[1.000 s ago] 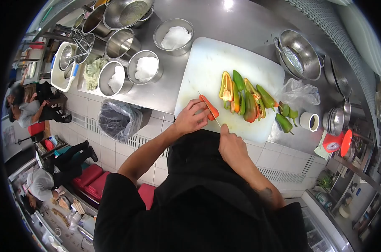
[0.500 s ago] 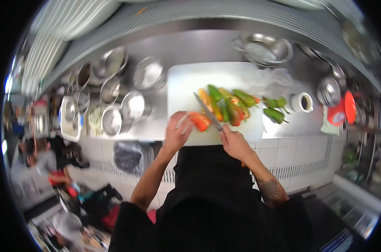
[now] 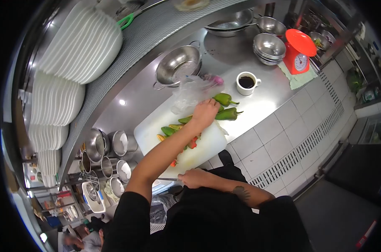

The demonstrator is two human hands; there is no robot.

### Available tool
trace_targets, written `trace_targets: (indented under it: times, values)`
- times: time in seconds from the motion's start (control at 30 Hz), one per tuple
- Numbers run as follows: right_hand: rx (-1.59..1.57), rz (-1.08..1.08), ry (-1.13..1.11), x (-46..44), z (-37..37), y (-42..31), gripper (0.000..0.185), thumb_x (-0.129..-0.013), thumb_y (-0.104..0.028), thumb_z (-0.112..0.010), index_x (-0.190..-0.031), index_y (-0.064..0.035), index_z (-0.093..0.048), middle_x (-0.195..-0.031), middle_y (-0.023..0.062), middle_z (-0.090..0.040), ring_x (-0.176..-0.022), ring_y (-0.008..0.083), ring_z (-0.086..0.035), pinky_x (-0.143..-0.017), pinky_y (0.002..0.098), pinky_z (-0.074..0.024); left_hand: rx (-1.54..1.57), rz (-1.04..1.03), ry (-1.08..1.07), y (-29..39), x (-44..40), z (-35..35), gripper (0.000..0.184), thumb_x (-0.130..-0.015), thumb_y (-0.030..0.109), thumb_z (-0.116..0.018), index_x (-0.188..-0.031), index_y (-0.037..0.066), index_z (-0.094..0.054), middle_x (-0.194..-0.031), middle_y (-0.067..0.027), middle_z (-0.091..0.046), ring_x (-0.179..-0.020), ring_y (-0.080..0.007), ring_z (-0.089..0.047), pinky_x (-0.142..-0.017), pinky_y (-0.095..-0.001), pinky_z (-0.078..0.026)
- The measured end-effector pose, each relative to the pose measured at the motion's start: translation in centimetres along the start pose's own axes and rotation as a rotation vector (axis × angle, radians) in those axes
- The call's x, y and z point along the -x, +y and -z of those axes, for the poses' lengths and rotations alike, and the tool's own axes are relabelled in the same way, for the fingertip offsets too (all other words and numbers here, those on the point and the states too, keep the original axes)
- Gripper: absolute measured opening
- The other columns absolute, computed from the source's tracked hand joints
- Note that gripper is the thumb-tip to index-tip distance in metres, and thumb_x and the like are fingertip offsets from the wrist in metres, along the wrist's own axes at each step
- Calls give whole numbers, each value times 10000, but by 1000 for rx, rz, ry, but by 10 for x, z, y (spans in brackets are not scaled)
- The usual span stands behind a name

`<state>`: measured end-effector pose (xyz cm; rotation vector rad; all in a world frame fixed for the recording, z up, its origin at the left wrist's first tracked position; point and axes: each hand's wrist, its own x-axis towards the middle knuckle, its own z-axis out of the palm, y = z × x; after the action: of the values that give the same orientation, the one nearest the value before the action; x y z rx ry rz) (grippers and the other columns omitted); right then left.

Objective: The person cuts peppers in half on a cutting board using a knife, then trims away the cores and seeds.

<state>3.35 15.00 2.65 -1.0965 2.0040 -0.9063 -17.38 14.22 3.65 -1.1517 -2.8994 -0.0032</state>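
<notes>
My left hand reaches across the white cutting board to the whole green peppers. Its fingers are bent down round a green pepper, mostly hidden under them. Beside it lie another green pepper and a larger green pepper. My right hand is closed round the handle of a knife, close to my body at the board's near edge. The knife blade points left. Cut pepper pieces, green, yellow and red, lie on the board, partly behind my left forearm.
A clear plastic bag lies by the board's far edge, near a steel colander. A cup of dark liquid, stacked steel bowls and a red scale stand further right. White plates fill the shelf.
The view has swung to the right. My left hand has let go of the red pepper piece and moved to the whole green peppers. My right hand has drawn the knife back towards my body.
</notes>
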Motion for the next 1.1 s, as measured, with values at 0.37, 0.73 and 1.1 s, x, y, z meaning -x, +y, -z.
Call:
trace_targets:
  times: [0.37,0.73,1.1]
  values:
    - [37,-76,46,-7,4,7,282,-880,-123,-554,-1122,-3,-635,-964,230,-711,-911,416,-703,-803,525,-555,203,116,254,23,22,44,435,-752,168,-755,-1139,36,-608,-1128,-123,-653,-1049,-296,-643,-868,-421,-538]
    - [67,-270,193,-36,4,19,270,-950,-201,-507,-1158,-30,-535,-868,329,-664,-838,528,-644,-795,602,-511,878,1384,298,-21,335,6,659,-760,374,-857,-1146,22,-454,-771,-153,-688,-677,-209,-704,-578,-354,-538]
    - [245,-419,179,-47,3,-27,218,-992,-202,-504,-1085,-7,-479,-822,360,-647,-804,551,-638,-764,622,-502,721,1136,636,10,376,-37,269,-962,166,-661,-1157,27,-538,-918,-166,-657,-757,-279,-670,-671,-353,-559]
